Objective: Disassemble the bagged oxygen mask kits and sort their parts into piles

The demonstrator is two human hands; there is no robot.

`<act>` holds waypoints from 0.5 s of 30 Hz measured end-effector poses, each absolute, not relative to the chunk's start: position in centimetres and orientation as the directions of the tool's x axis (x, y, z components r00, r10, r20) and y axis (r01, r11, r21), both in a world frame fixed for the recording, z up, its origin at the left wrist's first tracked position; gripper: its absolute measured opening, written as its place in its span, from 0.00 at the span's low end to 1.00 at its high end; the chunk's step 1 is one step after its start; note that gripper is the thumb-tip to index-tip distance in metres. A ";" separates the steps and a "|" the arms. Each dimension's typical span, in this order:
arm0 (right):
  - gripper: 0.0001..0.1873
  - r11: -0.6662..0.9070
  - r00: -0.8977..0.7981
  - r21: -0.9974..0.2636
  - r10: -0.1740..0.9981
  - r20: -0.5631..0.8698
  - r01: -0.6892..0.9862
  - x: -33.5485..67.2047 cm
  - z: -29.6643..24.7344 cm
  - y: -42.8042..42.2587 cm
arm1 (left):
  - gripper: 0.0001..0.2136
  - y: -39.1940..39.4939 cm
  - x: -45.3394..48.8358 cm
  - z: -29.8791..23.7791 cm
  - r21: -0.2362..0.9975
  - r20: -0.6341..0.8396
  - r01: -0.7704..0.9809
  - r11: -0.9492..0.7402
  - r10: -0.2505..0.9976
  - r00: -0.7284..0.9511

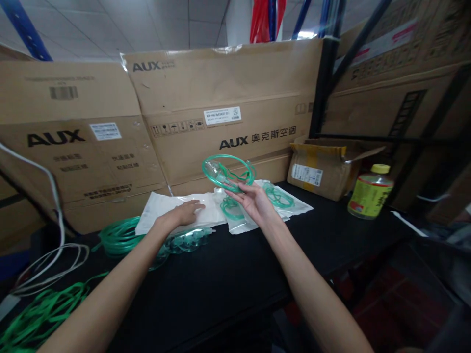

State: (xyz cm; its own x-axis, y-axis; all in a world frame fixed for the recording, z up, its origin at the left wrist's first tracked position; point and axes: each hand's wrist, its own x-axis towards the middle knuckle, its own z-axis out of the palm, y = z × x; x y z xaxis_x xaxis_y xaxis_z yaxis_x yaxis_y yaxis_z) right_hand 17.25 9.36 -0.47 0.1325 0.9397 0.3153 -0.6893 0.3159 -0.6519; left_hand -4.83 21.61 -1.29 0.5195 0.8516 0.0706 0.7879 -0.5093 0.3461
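My right hand (253, 200) holds up a coil of clear green tubing with a small clear mask piece (225, 172) above the black table (228, 274); its fingers pinch the coil's lower edge. My left hand (186, 213) rests palm down, fingers stretched, on a stack of white plastic bags (162, 211). Just right of that stack lie bagged green tubing sets (277, 200), under and behind my right hand. More loose green tubing with masks (184, 241) lies beneath my left wrist.
Large AUX cardboard boxes (228, 113) wall the table's back. A small open carton (324, 164) and a yellow-capped drink bottle (370, 192) stand at the right. Green tubing piles (40, 314) and white cable (47, 264) lie at the left. A black rack post (324, 83) rises behind.
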 end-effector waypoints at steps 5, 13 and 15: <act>0.10 0.303 0.124 -0.651 0.944 0.307 -0.696 17.1 -0.3 9.2 | 0.23 23.3 -1.7 -2.0 0.179 -0.101 0.824 -0.537 0.823 0.558; 0.10 0.268 0.093 -0.660 0.953 0.288 -0.702 16.7 -0.6 9.2 | 0.23 24.5 2.3 -3.0 -0.036 -0.212 0.818 -0.573 0.805 0.554; 0.10 0.263 0.089 -0.664 0.954 0.285 -0.700 16.6 -0.6 9.2 | 0.22 24.4 2.8 -3.2 -0.061 -0.184 0.768 -0.637 0.763 0.619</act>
